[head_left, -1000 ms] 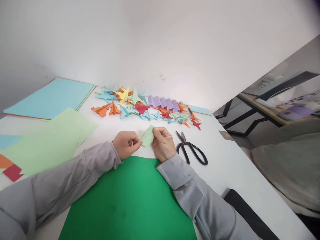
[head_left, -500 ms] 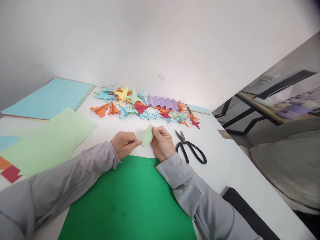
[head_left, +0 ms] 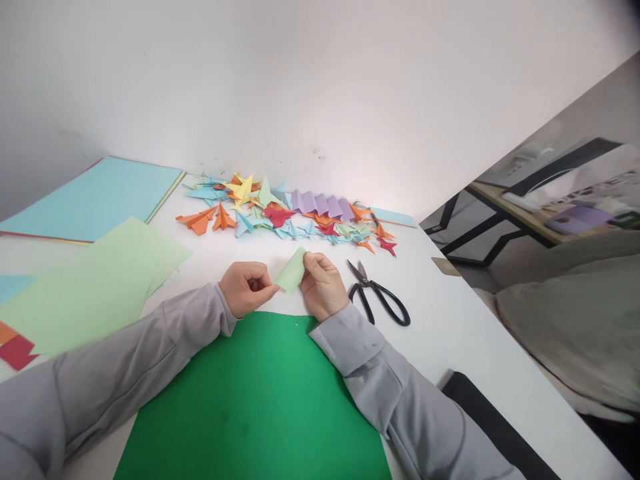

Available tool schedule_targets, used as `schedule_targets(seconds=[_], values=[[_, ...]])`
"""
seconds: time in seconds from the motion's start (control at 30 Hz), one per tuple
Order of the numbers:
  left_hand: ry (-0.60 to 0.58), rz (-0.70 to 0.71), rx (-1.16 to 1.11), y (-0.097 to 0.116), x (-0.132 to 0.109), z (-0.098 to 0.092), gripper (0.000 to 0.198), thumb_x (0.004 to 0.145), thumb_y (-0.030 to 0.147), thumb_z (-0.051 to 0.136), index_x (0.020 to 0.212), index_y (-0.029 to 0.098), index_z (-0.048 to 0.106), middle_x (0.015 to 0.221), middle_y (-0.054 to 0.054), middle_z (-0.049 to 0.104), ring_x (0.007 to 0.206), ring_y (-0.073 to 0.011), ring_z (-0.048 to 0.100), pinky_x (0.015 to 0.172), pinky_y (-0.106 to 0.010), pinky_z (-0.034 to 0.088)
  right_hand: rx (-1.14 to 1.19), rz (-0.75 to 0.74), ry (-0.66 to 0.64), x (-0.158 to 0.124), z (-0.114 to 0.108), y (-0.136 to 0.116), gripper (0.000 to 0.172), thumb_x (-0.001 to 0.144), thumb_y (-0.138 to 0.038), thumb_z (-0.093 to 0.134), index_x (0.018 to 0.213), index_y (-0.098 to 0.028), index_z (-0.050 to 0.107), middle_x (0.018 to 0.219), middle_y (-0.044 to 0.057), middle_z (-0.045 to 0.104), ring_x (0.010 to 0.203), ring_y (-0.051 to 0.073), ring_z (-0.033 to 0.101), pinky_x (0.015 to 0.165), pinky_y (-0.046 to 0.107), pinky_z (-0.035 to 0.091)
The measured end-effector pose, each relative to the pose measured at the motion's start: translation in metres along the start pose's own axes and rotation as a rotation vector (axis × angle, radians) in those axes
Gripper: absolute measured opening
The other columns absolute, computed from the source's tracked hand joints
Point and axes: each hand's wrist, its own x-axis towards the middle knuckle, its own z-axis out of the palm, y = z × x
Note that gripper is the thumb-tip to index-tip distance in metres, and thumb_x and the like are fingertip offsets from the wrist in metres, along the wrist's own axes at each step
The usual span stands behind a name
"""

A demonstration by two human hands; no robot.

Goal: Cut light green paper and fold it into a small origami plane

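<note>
A small piece of light green paper (head_left: 291,272) is stretched between my two hands, above the far edge of a green sheet (head_left: 255,400). My left hand (head_left: 247,288) pinches its lower left corner between thumb and finger. On the other side, my right hand (head_left: 324,285) grips the paper's right edge, thumb in front and fingers behind. The paper looks tilted, with a slanting upper left edge. Just right of my right hand lie black-handled scissors (head_left: 376,291), blades partly apart.
Folded paper planes (head_left: 240,192) in many colours lie along the wall, with a pleated purple paper strip (head_left: 323,204) among them. Blue sheets (head_left: 100,200) and light green sheets (head_left: 95,280) are at left. A black object (head_left: 490,427) lies at right, near the table edge.
The view has shifted slightly. Both hands keep hold of the light green paper, whose tilt has changed a little; its outline now looks more triangular.
</note>
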Motion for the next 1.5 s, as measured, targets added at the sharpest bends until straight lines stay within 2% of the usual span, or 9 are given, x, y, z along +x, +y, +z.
schedule_targets(seconds=[0.13,0.3,0.57,0.73,0.9,1.0,1.17,1.33,1.5], values=[[0.003,-0.089,0.030,0.002,0.000,0.000,0.024,0.069,0.035,0.062,0.059,0.016,0.052,0.048,0.006,0.043,0.039,-0.0051,0.034,0.038,-0.019,0.027,-0.028,-0.011,-0.002,-0.001,0.001,0.001,0.032,0.042,-0.037,0.087,0.054,-0.020,0.062,0.052,-0.007,0.060,0.051,0.007,0.052,0.053,0.021,0.045],[-0.091,-0.008,0.099,0.002,0.003,0.001,0.030,0.076,0.034,0.051,0.052,0.018,0.044,0.042,0.007,0.037,0.040,-0.0063,0.033,0.041,-0.019,0.027,-0.070,-0.017,0.022,-0.004,0.006,0.002,0.032,0.037,-0.035,0.088,0.052,-0.020,0.064,0.052,-0.006,0.062,0.052,0.007,0.053,0.054,0.021,0.046],[-0.108,0.111,0.263,0.000,0.003,0.001,0.040,0.081,0.033,0.043,0.044,0.019,0.037,0.040,0.004,0.039,0.040,-0.0075,0.036,0.044,-0.021,0.029,-0.110,-0.020,0.035,-0.003,0.005,0.001,0.033,0.040,-0.040,0.086,0.055,-0.020,0.065,0.054,-0.005,0.061,0.051,0.009,0.051,0.052,0.024,0.045],[-0.010,-0.083,0.092,0.003,0.001,0.000,0.037,0.082,0.038,0.042,0.050,0.020,0.042,0.033,0.007,0.037,0.032,-0.0072,0.034,0.037,-0.020,0.029,-0.250,-0.013,-0.156,-0.004,0.000,0.005,0.036,0.057,-0.051,0.076,0.070,-0.019,0.065,0.057,-0.004,0.060,0.048,0.008,0.048,0.046,0.021,0.040],[-0.038,-0.274,-0.063,0.002,-0.001,-0.001,0.042,0.079,0.049,0.048,0.049,0.019,0.045,0.029,0.006,0.039,0.025,-0.0068,0.034,0.031,-0.019,0.026,-0.460,0.015,-0.182,-0.009,-0.001,0.004,0.036,0.063,-0.052,0.072,0.064,-0.019,0.057,0.043,-0.006,0.053,0.035,0.006,0.041,0.035,0.019,0.028],[0.014,-0.288,-0.135,0.001,0.001,-0.003,0.045,0.079,0.050,0.051,0.049,0.018,0.045,0.029,0.006,0.041,0.027,-0.0054,0.035,0.032,-0.017,0.026,-0.503,0.026,-0.222,-0.011,0.001,0.000,0.039,0.062,-0.054,0.071,0.062,-0.018,0.055,0.038,-0.008,0.047,0.031,0.004,0.034,0.033,0.018,0.020],[0.105,-0.288,-0.224,-0.001,0.005,-0.005,0.040,0.070,0.052,0.063,0.056,0.017,0.050,0.032,0.008,0.042,0.028,-0.0062,0.039,0.030,-0.017,0.028,-0.583,0.063,-0.330,-0.014,0.006,-0.003,0.041,0.060,-0.055,0.072,0.060,-0.018,0.054,0.033,-0.011,0.039,0.028,0.003,0.029,0.031,0.018,0.019],[0.163,-0.285,-0.207,0.003,0.007,-0.007,0.045,0.066,0.055,0.065,0.049,0.016,0.051,0.030,0.007,0.041,0.027,-0.0052,0.036,0.029,-0.017,0.025,-0.600,0.134,-0.436,-0.016,0.006,-0.002,0.041,0.062,-0.056,0.070,0.073,-0.018,0.059,0.041,-0.007,0.053,0.030,0.004,0.036,0.032,0.018,0.023],[0.132,-0.317,-0.257,0.005,0.007,-0.009,0.046,0.068,0.054,0.063,0.047,0.016,0.049,0.029,0.005,0.044,0.026,-0.0049,0.036,0.030,-0.017,0.029,-0.588,0.130,-0.406,-0.013,0.004,-0.001,0.041,0.063,-0.058,0.068,0.065,-0.018,0.057,0.034,-0.010,0.043,0.029,0.004,0.029,0.031,0.018,0.019]])
